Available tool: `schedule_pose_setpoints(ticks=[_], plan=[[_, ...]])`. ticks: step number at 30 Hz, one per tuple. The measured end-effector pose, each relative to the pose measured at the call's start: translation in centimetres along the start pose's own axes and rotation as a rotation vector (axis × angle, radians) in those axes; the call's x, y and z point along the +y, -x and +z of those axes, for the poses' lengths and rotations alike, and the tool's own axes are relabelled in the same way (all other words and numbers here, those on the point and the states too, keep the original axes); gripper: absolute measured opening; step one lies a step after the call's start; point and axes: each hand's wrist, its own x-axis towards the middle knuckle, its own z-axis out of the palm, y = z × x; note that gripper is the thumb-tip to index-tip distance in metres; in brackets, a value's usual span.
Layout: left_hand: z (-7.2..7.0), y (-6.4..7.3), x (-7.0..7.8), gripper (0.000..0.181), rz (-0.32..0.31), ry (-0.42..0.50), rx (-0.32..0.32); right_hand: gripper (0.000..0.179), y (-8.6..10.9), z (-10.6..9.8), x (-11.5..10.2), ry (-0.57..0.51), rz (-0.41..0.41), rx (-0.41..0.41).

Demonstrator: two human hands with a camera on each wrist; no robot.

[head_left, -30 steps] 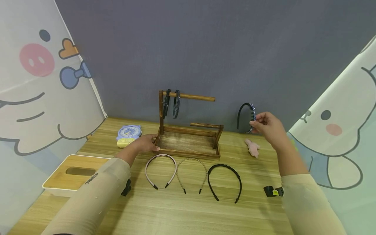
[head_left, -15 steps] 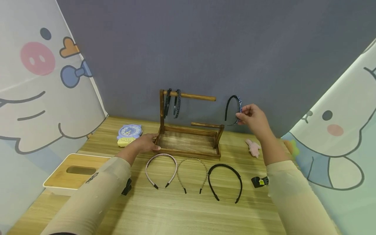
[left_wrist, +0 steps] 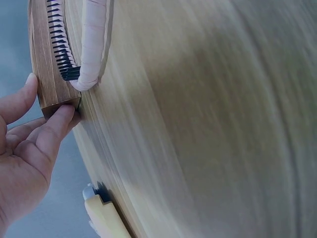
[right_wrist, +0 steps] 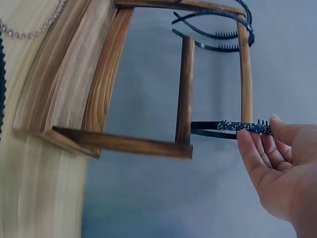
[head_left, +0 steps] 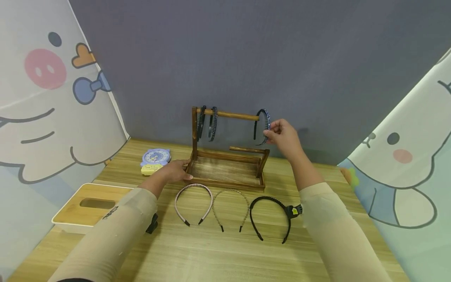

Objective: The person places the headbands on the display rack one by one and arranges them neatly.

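My right hand (head_left: pixel 283 137) pinches a black toothed headband (head_left: pixel 267 121) covered in blue glitter, held upright at the free end of the upper bar of a wooden headband stand (head_left: pixel 225 183). In the right wrist view, thumb and fingers grip the glittery headband (right_wrist: pixel 240 127) on its sparkling side, and its band overlaps the bar's end. My left hand (head_left: pixel 174 171) holds the left end of the stand's tray; the left wrist view shows thumb and fingers on either side of the wooden corner (left_wrist: pixel 54 89). Two dark headbands (head_left: pixel 213 124) hang near the upright post.
In front of the stand lie a pink headband (head_left: pixel 176 199), a thin beaded headband (head_left: pixel 230 190) and a black headband (head_left: pixel 266 198). At left are a blue clock-like toy (head_left: pixel 156 156), a yellow block (head_left: pixel 150 169) and a wooden-lidded tissue box (head_left: pixel 88 199). A lower bar (head_left: pixel 246 149) juts leftward.
My right hand has carried the glittery headband leftward and slightly up, from right of the stand to the upper bar's tip. My left hand stays on the stand.
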Motion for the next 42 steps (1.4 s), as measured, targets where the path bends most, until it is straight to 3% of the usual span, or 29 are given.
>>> schedule_pose_setpoints(ticks=[17,25,34,42], plan=[[0.0,0.1,0.0,0.082,0.005,0.007,-0.001,0.028,-1.5,5.2,-2.8,-0.003,-0.018,-0.023],[0.0,-0.1,-0.2,0.082,0.001,0.010,-0.003,0.028,-2.0,7.5,-4.0,0.018,0.014,-0.055],[-0.1,-0.1,-0.2,0.082,-0.003,0.029,-0.015,0.029,-3.1,9.6,-3.9,0.049,0.021,-0.064],[-0.1,0.1,-0.1,0.082,-0.008,0.032,-0.012,0.028,-3.4,10.3,-3.8,0.020,0.047,-0.098]])
